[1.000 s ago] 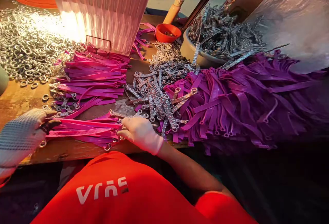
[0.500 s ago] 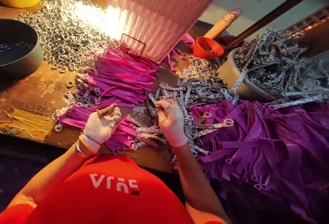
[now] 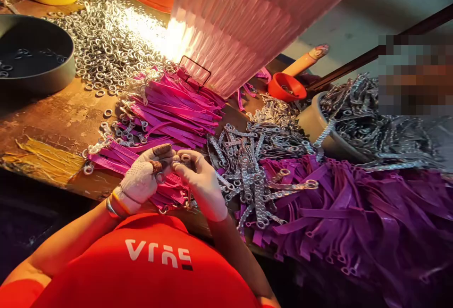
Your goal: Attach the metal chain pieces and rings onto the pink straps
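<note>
My left hand (image 3: pixel 143 176), in a white knit glove with brown wraps on its fingers, is closed around a small metal ring (image 3: pixel 160 177). Fingertip to fingertip with it is my right hand (image 3: pixel 203 183), in a thin pale glove, its thumb and fingers pinched at another ring (image 3: pixel 185 158). Whether that ring belongs to a braided strip is hidden by the fingers. Beneath both hands lies a bundle of pink straps (image 3: pixel 116 157) with metal rings at the ends. Silver braided strips (image 3: pixel 244 162) with looped ends are heaped just right of my right hand.
Loose rings (image 3: pixel 102 39) are piled at the back left beside a dark round tub (image 3: pixel 69 70). More pink straps (image 3: pixel 177 110) lie ahead, under a ribbed translucent sheet (image 3: pixel 247 25). Purple straps (image 3: pixel 329 204) spread on the right, below a tub (image 3: pixel 314 119) of silver strips.
My right hand has moved left from the silver strips to meet my left hand. My left hand has shifted slightly right, its fingers now more curled. The camera view has shifted a little.
</note>
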`<state>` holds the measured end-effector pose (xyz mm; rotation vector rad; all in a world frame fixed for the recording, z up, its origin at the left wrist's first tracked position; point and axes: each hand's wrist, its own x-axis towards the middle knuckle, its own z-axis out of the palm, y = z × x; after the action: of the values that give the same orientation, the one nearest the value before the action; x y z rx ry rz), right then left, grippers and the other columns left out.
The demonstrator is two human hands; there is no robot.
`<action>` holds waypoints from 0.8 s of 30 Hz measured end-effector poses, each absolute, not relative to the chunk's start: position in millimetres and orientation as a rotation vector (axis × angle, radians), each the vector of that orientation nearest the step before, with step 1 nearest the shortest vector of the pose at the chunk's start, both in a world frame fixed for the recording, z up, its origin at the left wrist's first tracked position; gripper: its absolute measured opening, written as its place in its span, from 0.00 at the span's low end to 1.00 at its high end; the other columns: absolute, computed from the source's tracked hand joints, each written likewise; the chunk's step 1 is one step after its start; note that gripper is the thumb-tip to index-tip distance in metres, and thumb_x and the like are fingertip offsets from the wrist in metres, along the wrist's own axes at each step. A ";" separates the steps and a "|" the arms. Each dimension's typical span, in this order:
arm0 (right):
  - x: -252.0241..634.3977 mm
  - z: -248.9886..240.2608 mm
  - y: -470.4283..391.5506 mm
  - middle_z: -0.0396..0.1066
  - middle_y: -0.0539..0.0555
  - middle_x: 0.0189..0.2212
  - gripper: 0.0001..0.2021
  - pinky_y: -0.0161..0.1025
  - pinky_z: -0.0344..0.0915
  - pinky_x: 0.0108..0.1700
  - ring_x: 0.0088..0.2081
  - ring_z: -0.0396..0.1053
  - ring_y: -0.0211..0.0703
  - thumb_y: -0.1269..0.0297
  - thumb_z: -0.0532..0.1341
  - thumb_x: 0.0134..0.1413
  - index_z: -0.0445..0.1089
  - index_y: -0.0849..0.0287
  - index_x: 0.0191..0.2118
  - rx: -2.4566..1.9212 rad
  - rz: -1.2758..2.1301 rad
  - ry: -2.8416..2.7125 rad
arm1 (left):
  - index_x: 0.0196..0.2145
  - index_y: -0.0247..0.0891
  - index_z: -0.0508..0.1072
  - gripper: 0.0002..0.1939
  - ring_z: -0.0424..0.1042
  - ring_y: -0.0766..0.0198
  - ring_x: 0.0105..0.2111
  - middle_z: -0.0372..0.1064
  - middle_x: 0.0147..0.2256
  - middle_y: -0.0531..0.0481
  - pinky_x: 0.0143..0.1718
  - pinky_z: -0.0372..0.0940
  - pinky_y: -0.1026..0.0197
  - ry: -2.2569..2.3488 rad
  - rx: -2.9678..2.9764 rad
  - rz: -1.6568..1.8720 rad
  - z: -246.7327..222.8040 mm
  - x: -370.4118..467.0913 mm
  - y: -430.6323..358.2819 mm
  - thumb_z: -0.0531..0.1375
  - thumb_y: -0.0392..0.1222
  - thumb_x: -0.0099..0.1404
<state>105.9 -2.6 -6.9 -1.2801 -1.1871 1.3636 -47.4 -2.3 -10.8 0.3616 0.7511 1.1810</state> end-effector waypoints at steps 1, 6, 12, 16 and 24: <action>106.7 -3.9 -2.0 0.70 0.46 0.32 0.14 0.33 0.64 0.28 0.27 0.64 0.34 0.61 0.69 0.52 0.71 0.55 0.44 -1.273 1.465 -1.108 | 0.45 0.34 0.76 0.19 0.77 0.63 0.35 0.77 0.41 0.42 0.25 0.66 0.70 0.755 0.416 1.185 -12.6 -51.6 -3.4 0.64 0.30 0.53; 108.9 6.4 0.0 0.63 0.44 0.23 0.16 0.32 0.55 0.20 0.20 0.58 0.32 0.55 0.70 0.50 0.69 0.57 0.41 -1.168 1.750 -0.992 | 0.51 0.37 0.77 0.18 0.74 0.64 0.34 0.77 0.41 0.44 0.31 0.67 0.66 0.843 1.077 1.123 -16.7 -67.1 -9.2 0.61 0.33 0.63; 104.5 5.3 -5.0 0.58 0.43 0.21 0.21 0.31 0.46 0.18 0.18 0.49 0.30 0.47 0.67 0.53 0.69 0.59 0.43 -1.223 1.913 -1.060 | 0.41 0.37 0.78 0.09 0.74 0.62 0.38 0.76 0.36 0.48 0.45 0.68 0.60 1.067 1.707 1.165 -29.8 -71.1 -5.4 0.59 0.33 0.66; 106.0 8.7 -14.3 0.69 0.51 0.33 0.17 0.35 0.63 0.29 0.28 0.64 0.37 0.51 0.56 0.66 0.68 0.58 0.51 -1.382 1.391 -1.510 | 0.36 0.38 0.77 0.07 0.73 0.61 0.34 0.76 0.34 0.47 0.41 0.66 0.60 1.159 1.708 1.051 -32.2 -73.5 -3.7 0.58 0.34 0.66; 111.0 14.1 -11.3 0.74 0.56 0.31 0.11 0.39 0.61 0.37 0.34 0.70 0.45 0.64 0.53 0.67 0.72 0.59 0.38 -1.360 0.413 -2.516 | 0.28 0.38 0.71 0.08 0.62 0.64 0.27 0.68 0.28 0.51 0.30 0.58 0.64 1.086 1.577 0.816 -5.0 -74.6 -1.6 0.59 0.39 0.65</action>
<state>111.0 -11.3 14.1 -1.3602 -2.5163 0.4133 -74.6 -1.6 -5.0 1.5766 1.0860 0.8158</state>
